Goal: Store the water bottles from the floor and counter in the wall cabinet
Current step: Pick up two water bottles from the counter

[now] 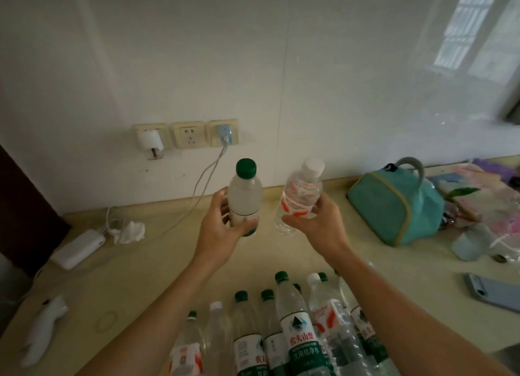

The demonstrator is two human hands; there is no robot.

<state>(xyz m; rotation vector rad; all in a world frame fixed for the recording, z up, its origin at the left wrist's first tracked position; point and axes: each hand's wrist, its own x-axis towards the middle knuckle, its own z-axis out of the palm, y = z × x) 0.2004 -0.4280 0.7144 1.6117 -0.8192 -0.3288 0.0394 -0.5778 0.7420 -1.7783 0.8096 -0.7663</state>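
Note:
My left hand (222,229) grips a green-capped water bottle (244,195) upright above the counter (157,266). My right hand (315,221) grips a white-capped bottle with a red label (302,192), tilted slightly to the right. Both bottles are lifted in front of the white wall. Several more water bottles (292,325) with green and white caps stand together at the counter's near edge, between my forearms. No wall cabinet is in view.
A teal lunch bag (394,206) sits at the right with plastic bags (484,195) behind it. A phone (492,291) lies at the far right. At the left lie a white power bank (77,249), a crumpled tissue (130,232), a charging cable (202,184) and wall sockets (187,135).

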